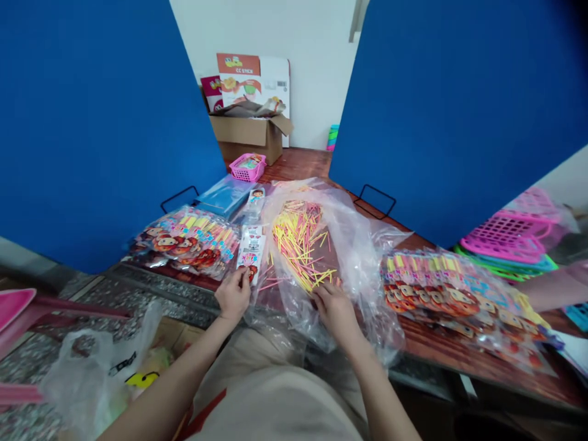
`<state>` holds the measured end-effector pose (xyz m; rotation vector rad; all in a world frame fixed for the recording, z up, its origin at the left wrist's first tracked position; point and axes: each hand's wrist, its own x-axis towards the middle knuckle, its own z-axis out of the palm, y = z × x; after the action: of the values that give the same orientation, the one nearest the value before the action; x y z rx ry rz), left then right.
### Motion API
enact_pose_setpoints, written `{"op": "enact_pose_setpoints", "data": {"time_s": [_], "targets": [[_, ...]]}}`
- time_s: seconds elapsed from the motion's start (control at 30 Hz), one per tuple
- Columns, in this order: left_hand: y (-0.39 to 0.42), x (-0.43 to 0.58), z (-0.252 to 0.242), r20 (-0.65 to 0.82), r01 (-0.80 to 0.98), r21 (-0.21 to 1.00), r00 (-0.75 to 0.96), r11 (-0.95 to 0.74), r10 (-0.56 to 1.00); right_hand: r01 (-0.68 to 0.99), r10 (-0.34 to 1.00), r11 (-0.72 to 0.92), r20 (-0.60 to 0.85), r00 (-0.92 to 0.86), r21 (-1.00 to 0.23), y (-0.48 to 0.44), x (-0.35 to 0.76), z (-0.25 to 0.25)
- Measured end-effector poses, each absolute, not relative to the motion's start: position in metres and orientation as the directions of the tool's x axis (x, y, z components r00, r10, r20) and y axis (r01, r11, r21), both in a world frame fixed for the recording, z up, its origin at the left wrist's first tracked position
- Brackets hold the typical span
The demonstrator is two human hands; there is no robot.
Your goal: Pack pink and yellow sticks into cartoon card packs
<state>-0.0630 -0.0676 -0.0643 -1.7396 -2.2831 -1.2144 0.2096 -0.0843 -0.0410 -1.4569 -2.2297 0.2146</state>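
Observation:
My left hand [233,295] is closed, its fingertips pinching the lower end of a flat printed packet [252,245] that bears "STICK" lettering. My right hand [336,310] has its fingers bent down onto the near end of a heap of thin yellow and pink sticks [298,239]; its fingertips are partly hidden, so what they grip cannot be made out. The heap lies on a large clear plastic bag [353,263] spread over the table edge. Left of the packet is a pile of filled cartoon packets [188,239] with sticks showing inside.
Another pile of filled packets [441,288] lies on the right, near another person's arm [558,285]. Pink baskets [509,236] stack behind it. A small pink basket [248,168] and a cardboard box [248,135] stand farther back. Blue boards [459,110] rise on both sides.

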Motion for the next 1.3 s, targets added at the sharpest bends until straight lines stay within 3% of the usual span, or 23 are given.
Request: {"op": "enact_pose_setpoints", "data": {"time_s": [0.5,0.9,1.07,1.2,1.3], "targets": [[-0.070,-0.060,-0.067,0.445,0.824,0.559,-0.395,0.095,0.804,0.679,0.859,0.491,0.433,-0.272,-0.547,-0.087,0.214,-0.055],[-0.069,-0.064,-0.071,0.499,0.859,0.502,-0.381,0.099,0.778,0.641,0.827,0.536,0.496,-0.266,-0.550,-0.086,0.216,-0.069],[-0.071,-0.058,-0.064,0.431,0.859,0.487,-0.394,0.158,0.812,0.623,0.837,0.531,0.471,-0.280,-0.574,-0.085,0.218,-0.071],[-0.073,-0.057,-0.044,0.337,0.884,0.423,-0.355,0.197,0.872,0.588,0.846,0.524,0.455,-0.277,-0.617,-0.087,0.219,-0.068],[-0.066,-0.060,-0.020,0.388,0.943,0.297,-0.262,0.149,0.884,0.548,0.877,0.479,0.407,-0.257,-0.686,-0.089,0.220,-0.057]]}}
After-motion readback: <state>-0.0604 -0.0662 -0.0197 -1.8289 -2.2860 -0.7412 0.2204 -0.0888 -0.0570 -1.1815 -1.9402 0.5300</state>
